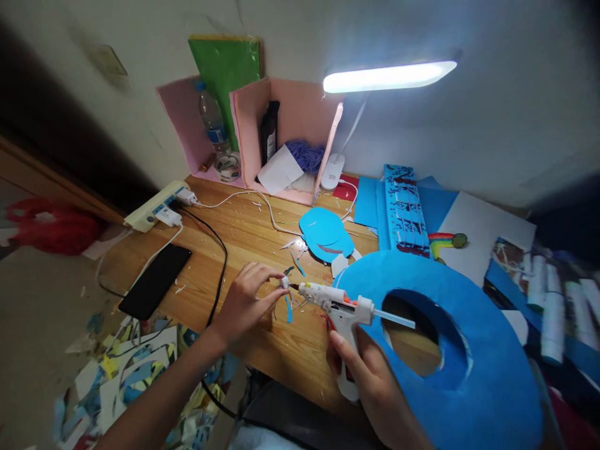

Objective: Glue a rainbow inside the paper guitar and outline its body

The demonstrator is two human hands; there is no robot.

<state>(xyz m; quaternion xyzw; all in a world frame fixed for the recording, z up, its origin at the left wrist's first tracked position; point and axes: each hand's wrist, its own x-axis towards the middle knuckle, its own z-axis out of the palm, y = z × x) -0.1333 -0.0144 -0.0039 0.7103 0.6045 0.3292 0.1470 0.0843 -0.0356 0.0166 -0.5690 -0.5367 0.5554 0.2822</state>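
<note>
My right hand (368,369) is wrapped around the handle of a white hot glue gun (340,306), its nozzle pointing left. A clear glue stick (396,318) sticks out of the gun's back end. Between the thumb and fingertips of my left hand (248,297) is a small white piece (284,282), too small to name. The nozzle tip is right at this piece; whether they touch I cannot tell. Beneath lie thin blue paper scraps (289,309). Beside the gun, a large blue ring (492,350) covers the table's right side.
A black phone (154,281) and a power strip (157,205) with cables are at the left. Blue paper discs (325,232) lie in the middle. Behind stand a pink divider (250,125) and a lit lamp (389,77). Paper scraps (135,381) cover the floor area at lower left.
</note>
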